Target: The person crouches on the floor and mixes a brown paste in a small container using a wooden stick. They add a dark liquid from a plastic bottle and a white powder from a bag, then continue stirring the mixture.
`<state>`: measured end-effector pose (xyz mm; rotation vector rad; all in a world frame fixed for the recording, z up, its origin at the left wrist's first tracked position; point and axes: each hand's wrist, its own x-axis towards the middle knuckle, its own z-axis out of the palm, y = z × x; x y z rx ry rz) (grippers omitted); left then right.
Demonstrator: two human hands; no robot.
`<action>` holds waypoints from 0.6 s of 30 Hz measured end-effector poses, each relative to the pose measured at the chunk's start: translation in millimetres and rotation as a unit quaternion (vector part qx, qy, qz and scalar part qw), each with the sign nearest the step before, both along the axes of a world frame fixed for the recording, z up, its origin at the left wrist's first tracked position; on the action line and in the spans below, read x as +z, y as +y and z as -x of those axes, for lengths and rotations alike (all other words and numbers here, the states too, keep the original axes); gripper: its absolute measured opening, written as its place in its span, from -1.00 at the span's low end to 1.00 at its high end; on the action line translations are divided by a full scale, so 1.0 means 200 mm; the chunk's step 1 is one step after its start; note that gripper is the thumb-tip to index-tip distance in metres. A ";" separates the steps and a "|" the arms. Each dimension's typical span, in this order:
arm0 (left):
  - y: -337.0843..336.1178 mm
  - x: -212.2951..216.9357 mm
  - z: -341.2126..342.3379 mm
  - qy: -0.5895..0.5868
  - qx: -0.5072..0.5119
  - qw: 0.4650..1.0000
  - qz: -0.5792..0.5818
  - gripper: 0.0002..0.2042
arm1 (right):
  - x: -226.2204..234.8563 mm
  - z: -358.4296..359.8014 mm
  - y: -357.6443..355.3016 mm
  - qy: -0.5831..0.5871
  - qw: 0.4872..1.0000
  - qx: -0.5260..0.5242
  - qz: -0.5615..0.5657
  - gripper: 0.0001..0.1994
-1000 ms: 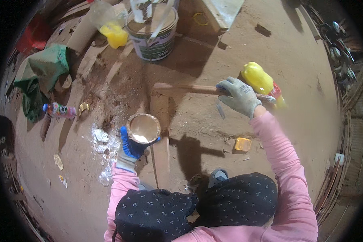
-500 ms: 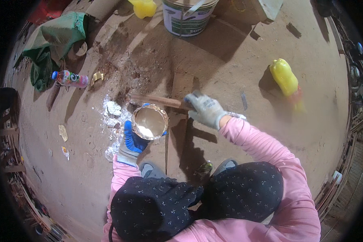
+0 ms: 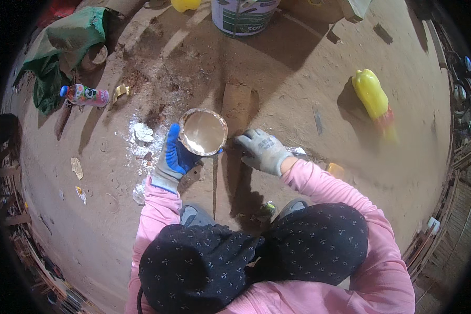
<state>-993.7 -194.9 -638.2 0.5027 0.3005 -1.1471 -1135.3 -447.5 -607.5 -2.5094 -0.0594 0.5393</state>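
Wearing a blue-and-grey work glove, my left hand [image 3: 175,157] is closed around a small round tub [image 3: 213,119] from its lower left side. Brown crust coats the tub's rim, and a little white material lies inside at the bottom. My right hand [image 3: 265,152], in a pale grey glove, is low over a wooden plank [image 3: 237,107] on the ground, right of the tub. Its fingers are curled downward, and whatever is under them is hidden. White powder with a lump [image 3: 143,133] is spread on the ground left of the tub.
A printed bucket [image 3: 243,18] stands at the far middle. A yellow bottle [image 3: 370,94] is to the right; a pink drink bottle [image 3: 86,95] lies left beside a green sack [image 3: 73,39]. An orange-yellow block [image 3: 335,170] sits by my right sleeve. My sandals [image 3: 196,215] flank the plank.
The tub in my left hand has moved right and away from me. My right hand has come down slightly; the wooden stick it held across the tub is out of sight.
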 end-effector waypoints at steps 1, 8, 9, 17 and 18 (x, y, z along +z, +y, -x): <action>-0.03 -0.01 -0.01 -0.009 -0.012 1.000 0.001 -0.15 | 0.02 -0.01 -0.03 0.015 1.000 -0.004 -0.016 -0.43; -0.14 -0.03 -0.04 0.029 -0.023 0.999 0.033 -0.08 | 0.05 0.00 -0.03 0.031 0.996 0.015 0.079 -0.45; -0.14 -0.04 -0.04 0.036 -0.021 0.999 0.035 -0.07 | 0.04 0.02 0.00 0.013 0.995 0.026 0.095 -0.45; -0.14 -0.08 -0.06 0.034 -0.040 0.998 0.015 -0.07 | 0.07 0.09 0.07 -0.179 0.972 -0.151 -0.011 -0.49; -0.14 -0.08 -0.06 0.040 -0.031 0.999 -0.018 -0.08 | 0.09 0.06 0.05 -0.177 0.958 -0.204 -0.098 -0.46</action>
